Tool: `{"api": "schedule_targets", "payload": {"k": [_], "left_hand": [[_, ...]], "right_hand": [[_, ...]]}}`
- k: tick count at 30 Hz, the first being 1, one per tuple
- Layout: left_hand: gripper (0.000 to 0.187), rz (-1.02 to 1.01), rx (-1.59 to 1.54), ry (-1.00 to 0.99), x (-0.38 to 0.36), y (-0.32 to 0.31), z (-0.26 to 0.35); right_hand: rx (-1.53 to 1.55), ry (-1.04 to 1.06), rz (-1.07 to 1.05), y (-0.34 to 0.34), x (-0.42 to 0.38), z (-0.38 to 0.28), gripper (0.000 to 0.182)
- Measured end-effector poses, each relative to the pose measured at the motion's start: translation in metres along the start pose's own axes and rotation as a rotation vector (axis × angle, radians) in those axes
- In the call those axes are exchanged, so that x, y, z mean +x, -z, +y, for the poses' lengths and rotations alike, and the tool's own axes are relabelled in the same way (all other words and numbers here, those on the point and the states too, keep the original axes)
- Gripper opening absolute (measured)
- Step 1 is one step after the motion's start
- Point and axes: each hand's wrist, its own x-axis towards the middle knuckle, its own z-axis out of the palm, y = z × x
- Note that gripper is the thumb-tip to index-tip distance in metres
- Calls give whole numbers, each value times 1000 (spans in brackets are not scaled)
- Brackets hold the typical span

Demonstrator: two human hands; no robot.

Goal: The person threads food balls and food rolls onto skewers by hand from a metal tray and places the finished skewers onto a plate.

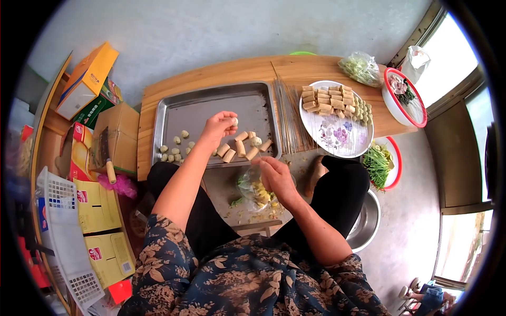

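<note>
My left hand (219,129) is raised over the metal tray (182,113), its fingertips pinching a small pale green-flecked ball (234,121). My right hand (276,180) is closed in a pinch near the tray's front right corner; whatever lies between its fingers is too fine to make out. Below my left hand, several tan rolled pieces (241,148) lie in the tray, with one ball (256,141) among them. More balls (176,150) are grouped at the tray's left side. Thin skewers (291,118) lie in a loose bundle to the right of the tray.
A floral plate (337,138) holds skewered rolls and balls. Beyond it are bagged greens (360,68) and a red-rimmed bowl (392,100). A bag of scraps (257,192) hangs below the table edge. Boxes (100,208) and a knife (108,160) are at left; a steel basin (367,221) sits at right.
</note>
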Motion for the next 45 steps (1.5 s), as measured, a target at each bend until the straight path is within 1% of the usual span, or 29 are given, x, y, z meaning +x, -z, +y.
{"api": "schedule_targets", "payload": {"k": [1, 3, 5, 8, 11, 15, 21, 45], "left_hand": [[19, 6, 5, -3, -11, 0, 10], [18, -4, -326, 4, -33, 4, 22], [18, 7, -376, -4, -45, 11, 19], [21, -30, -539, -35, -54, 15, 5], [19, -4, -600, -43, -57, 9, -2], [22, -33, -616, -35, -57, 7, -5], [23, -33, -614, -31, -56, 3, -6], [17, -69, -628, -45, -55, -3, -7]], "right_hand": [[-42, -1, -21, -2, -2, -2, 24], [-20, -16, -59, -7, -4, -1, 24], [-41, -19, -132, -12, -9, -3, 23], [-70, -22, -182, -17, -12, 2, 26], [-105, -23, -188, -18, -13, 3, 26], [-112, -27, -163, -15, -12, 9, 26], [-108, -25, -190, -12, -9, 14, 24], [-109, -29, -164, -13, -8, 12, 24]]}}
